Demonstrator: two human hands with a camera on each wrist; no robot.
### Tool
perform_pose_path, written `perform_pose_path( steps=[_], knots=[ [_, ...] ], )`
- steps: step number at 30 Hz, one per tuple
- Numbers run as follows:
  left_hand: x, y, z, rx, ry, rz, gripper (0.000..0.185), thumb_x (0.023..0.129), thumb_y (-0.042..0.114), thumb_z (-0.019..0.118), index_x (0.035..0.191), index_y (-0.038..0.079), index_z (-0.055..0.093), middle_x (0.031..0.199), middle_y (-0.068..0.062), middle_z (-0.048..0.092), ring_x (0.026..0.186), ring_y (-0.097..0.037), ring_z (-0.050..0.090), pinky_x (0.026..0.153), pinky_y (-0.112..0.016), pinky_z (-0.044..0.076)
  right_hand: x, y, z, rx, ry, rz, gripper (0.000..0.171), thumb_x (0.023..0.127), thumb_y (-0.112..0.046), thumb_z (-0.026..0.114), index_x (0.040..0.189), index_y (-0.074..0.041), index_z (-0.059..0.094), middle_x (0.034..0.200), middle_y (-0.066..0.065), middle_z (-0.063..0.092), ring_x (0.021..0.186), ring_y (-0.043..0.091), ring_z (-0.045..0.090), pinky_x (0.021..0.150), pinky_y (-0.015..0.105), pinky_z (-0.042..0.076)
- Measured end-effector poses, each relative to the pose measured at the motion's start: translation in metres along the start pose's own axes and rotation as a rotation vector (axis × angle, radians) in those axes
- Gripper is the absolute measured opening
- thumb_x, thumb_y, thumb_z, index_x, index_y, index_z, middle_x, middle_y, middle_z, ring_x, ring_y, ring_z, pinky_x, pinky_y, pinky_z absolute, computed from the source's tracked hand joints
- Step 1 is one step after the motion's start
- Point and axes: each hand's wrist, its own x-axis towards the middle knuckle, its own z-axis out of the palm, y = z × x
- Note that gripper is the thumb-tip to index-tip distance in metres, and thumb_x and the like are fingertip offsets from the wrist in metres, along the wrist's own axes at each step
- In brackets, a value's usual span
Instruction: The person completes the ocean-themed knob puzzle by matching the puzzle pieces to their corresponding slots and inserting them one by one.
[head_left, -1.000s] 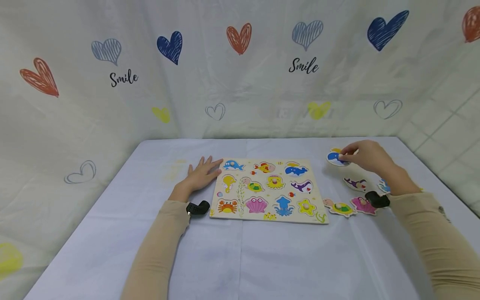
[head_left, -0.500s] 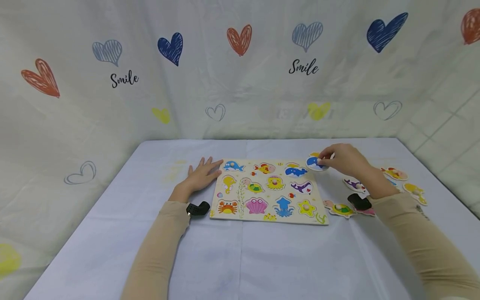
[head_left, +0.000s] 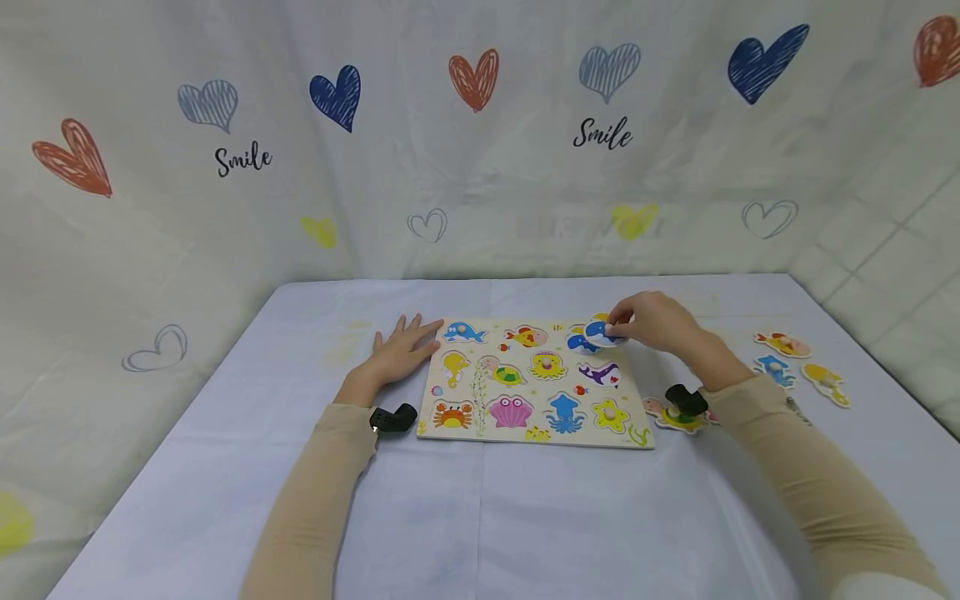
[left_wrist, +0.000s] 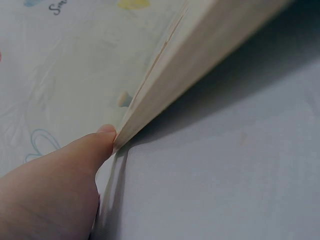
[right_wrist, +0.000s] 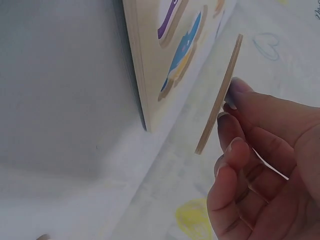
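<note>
A wooden sea-animal puzzle board [head_left: 496, 330] lies flat on the table. My left hand [head_left: 397, 354] rests at its left edge with fingers spread; in the left wrist view the thumb [left_wrist: 82, 152] touches the board's corner. My right hand [head_left: 660, 323] pinches a blue whale puzzle piece [head_left: 597, 335] between thumb and fingers. This piece is above the board's upper right corner, partly covering the printed whale [head_left: 576, 342]. In the right wrist view the whale piece [right_wrist: 218, 97] appears edge-on, apart from the board [right_wrist: 145, 95]. Its knob is hidden by my fingers.
Right of the board lie a fish piece [head_left: 783, 344], a squid piece [head_left: 775, 370] and a seahorse piece [head_left: 825, 383]. A turtle piece [head_left: 671, 419] sits by the lower right corner, partly under the right wrist camera [head_left: 686, 400]. A curtain with printed hearts hangs behind the table.
My right hand has carried the whale piece leftward from the table's right side to above the board's upper right corner. The left hand has stayed at the board's left edge.
</note>
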Motion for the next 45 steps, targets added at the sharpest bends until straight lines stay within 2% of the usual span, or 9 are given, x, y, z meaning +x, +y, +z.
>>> perform_pose_path(
  steps=[4, 8, 13, 25, 33, 45],
  knots=[
    [0.0, 0.0, 0.0, 0.0, 0.003, 0.003, 0.062, 0.108, 0.054, 0.041, 0.163, 0.029, 0.031, 0.171, -0.015, 0.007, 0.155, -0.039, -0.009, 0.114, -0.071, -0.011, 0.004, -0.004, 0.004, -0.029, -0.023, -0.004, 0.022, 0.096, -0.017, 0.074, 0.107, 0.002, 0.075, 0.1, 0.013, 0.072, 0.085, 0.028, 0.058, 0.075, 0.042, 0.051],
    [-0.001, 0.001, -0.002, -0.003, 0.002, 0.005, 0.061, 0.108, 0.052, 0.041, 0.163, 0.028, 0.031, 0.171, -0.016, 0.007, 0.155, -0.039, -0.009, 0.114, -0.071, -0.012, 0.008, -0.007, 0.008, -0.056, -0.039, -0.007, 0.018, 0.096, -0.017, 0.074, 0.104, -0.001, 0.076, 0.103, 0.014, 0.072, 0.089, 0.03, 0.058, 0.079, 0.044, 0.051],
    [-0.002, 0.0, -0.002, 0.001, -0.002, 0.0, 0.061, 0.108, 0.052, 0.041, 0.163, 0.028, 0.031, 0.171, -0.015, 0.007, 0.155, -0.039, -0.009, 0.114, -0.071, -0.011, 0.015, -0.01, 0.014, -0.061, -0.072, -0.002, 0.018, 0.096, -0.018, 0.074, 0.104, -0.002, 0.076, 0.104, 0.014, 0.071, 0.092, 0.031, 0.058, 0.082, 0.045, 0.05],
    [-0.002, 0.002, -0.002, -0.001, 0.002, 0.007, 0.062, 0.108, 0.053, 0.041, 0.163, 0.028, 0.031, 0.17, -0.016, 0.007, 0.155, -0.039, -0.009, 0.114, -0.071, -0.011, 0.028, -0.011, 0.019, -0.117, -0.124, 0.003, 0.018, 0.096, -0.018, 0.074, 0.106, -0.003, 0.075, 0.096, 0.01, 0.07, 0.087, 0.027, 0.059, 0.081, 0.044, 0.049],
    [-0.002, 0.002, -0.003, -0.004, -0.003, 0.0, 0.061, 0.108, 0.054, 0.04, 0.163, 0.029, 0.03, 0.171, -0.015, 0.007, 0.155, -0.038, -0.009, 0.114, -0.07, -0.012, 0.031, -0.014, 0.021, -0.133, -0.116, -0.016, 0.018, 0.096, -0.018, 0.074, 0.105, -0.002, 0.075, 0.095, 0.01, 0.07, 0.084, 0.026, 0.06, 0.08, 0.044, 0.05],
    [0.0, 0.0, -0.002, 0.001, -0.001, 0.002, 0.061, 0.108, 0.053, 0.04, 0.163, 0.029, 0.03, 0.171, -0.014, 0.008, 0.155, -0.038, -0.009, 0.114, -0.071, -0.011, 0.032, -0.018, 0.022, -0.134, -0.124, 0.012, 0.018, 0.096, -0.017, 0.073, 0.106, -0.002, 0.075, 0.096, 0.01, 0.069, 0.085, 0.026, 0.059, 0.08, 0.043, 0.049]
  ],
)
